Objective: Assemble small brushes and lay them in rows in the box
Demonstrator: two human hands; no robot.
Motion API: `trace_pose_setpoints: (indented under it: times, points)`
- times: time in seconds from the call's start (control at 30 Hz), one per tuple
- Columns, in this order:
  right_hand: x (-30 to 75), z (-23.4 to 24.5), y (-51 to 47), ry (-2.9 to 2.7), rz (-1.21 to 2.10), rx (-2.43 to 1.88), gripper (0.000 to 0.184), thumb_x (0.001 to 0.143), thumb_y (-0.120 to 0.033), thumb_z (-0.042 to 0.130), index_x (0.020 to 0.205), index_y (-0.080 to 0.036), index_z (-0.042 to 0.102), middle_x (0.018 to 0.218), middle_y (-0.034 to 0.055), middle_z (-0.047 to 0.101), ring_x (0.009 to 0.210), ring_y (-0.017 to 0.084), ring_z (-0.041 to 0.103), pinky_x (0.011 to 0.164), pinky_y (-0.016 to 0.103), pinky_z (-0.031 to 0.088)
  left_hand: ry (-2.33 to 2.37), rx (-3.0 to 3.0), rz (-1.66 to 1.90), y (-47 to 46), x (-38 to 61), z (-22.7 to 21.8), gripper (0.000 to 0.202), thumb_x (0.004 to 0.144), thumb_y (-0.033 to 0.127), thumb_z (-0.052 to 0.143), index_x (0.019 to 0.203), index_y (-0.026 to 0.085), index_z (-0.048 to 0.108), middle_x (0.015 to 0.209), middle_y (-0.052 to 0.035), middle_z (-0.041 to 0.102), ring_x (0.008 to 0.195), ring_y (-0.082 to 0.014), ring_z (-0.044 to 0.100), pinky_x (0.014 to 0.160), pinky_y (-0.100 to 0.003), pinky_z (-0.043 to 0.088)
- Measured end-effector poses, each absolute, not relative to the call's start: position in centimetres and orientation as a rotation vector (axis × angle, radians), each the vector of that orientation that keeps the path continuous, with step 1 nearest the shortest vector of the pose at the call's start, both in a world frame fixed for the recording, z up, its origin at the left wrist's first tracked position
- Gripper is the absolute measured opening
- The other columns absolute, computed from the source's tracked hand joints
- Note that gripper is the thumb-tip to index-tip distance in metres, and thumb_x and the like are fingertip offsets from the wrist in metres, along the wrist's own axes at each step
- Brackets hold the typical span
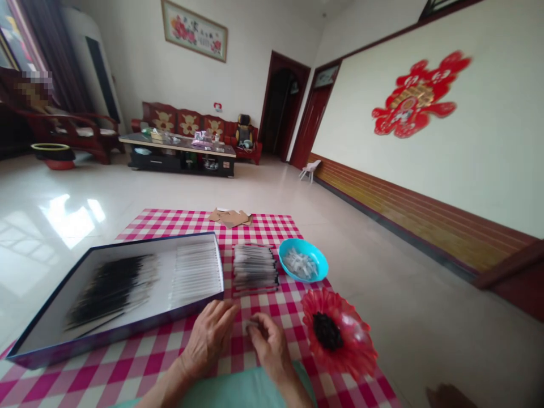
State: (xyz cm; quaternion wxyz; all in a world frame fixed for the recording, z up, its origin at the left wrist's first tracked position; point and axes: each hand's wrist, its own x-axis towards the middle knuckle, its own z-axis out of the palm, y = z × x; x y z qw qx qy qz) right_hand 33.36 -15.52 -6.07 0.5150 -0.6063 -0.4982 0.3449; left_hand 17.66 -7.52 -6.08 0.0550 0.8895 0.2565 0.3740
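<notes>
My left hand (209,334) is over the checked cloth beside the near right corner of a shallow box (140,324). Its fingers are bent together, and whatever they may hold is hidden. To the right, my right hand (268,343) pinches a small pale piece between thumb and forefinger. Inside the box lie a pile of thin black sticks with pale ends (113,283) and a row of clear whitish tubes (195,272). Beyond my hands is a stack of slim clear tubes with dark ends (255,266).
A blue bowl (323,263) holds small whitish pieces. Nearer is a red flower-shaped dish (355,340) with small black pieces in its middle. Torn brown cardboard (233,219) lies at the cloth's far edge. Across the floor stand a low table (178,147) and a wooden sofa (198,123).
</notes>
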Motion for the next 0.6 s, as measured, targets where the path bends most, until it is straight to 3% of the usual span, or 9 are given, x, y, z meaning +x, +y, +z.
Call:
trace_pose_setpoints:
  times: [0.17, 0.3, 0.47, 0.6]
  points:
    - [36.4, -3.1, -13.7, -1.305, 0.541, -1.606, 0.024, 0.083, -0.037, 0.053, 0.094, -0.019, 0.064, 0.075, 0.0031, 0.069, 0.065, 0.017, 0.061, 0.059, 0.024, 0.047, 0.834, 2.71, 1.001, -7.1, 17.8, -7.4, 0.026, 0.088, 0.01, 0.036, 0.102, 0.017, 0.056, 0.084, -0.0061, 0.058, 0.075, -0.0172, 0.052, 0.067, -0.029, 0.046]
    - [43.0, -0.1, -10.2, -1.326, 0.116, -1.804, 0.024, 0.077, -0.036, 0.054, 0.089, -0.02, 0.068, 0.088, 0.0064, 0.07, 0.081, 0.022, 0.062, 0.076, 0.031, 0.046, 0.889, 2.696, 0.933, -7.0, 18.0, -7.9, 0.025, 0.086, 0.008, 0.035, 0.095, 0.018, 0.057, 0.08, -0.0048, 0.056, 0.075, -0.0171, 0.051, 0.065, -0.028, 0.045]
    - [50.6, 0.8, -6.4, -1.279, -0.049, -1.972, 0.016, 0.068, -0.027, 0.056, 0.073, -0.021, 0.07, 0.076, 0.008, 0.068, 0.081, 0.025, 0.06, 0.081, 0.036, 0.043, 0.896, 2.682, 0.976, -7.1, 18.1, -7.7, 0.023, 0.085, 0.008, 0.036, 0.088, 0.018, 0.057, 0.076, -0.004, 0.055, 0.073, -0.0163, 0.05, 0.063, -0.026, 0.044]
    - [51.9, 0.6, -5.8, -1.334, -0.102, -2.012, 0.022, 0.068, -0.025, 0.054, 0.08, -0.017, 0.07, 0.082, 0.0117, 0.068, 0.081, 0.027, 0.061, 0.079, 0.038, 0.043, 0.92, 2.664, 0.971, -7.2, 18.0, -7.5, 0.023, 0.085, 0.008, 0.036, 0.086, 0.018, 0.056, 0.075, -0.0035, 0.054, 0.072, -0.0159, 0.049, 0.062, -0.025, 0.042]
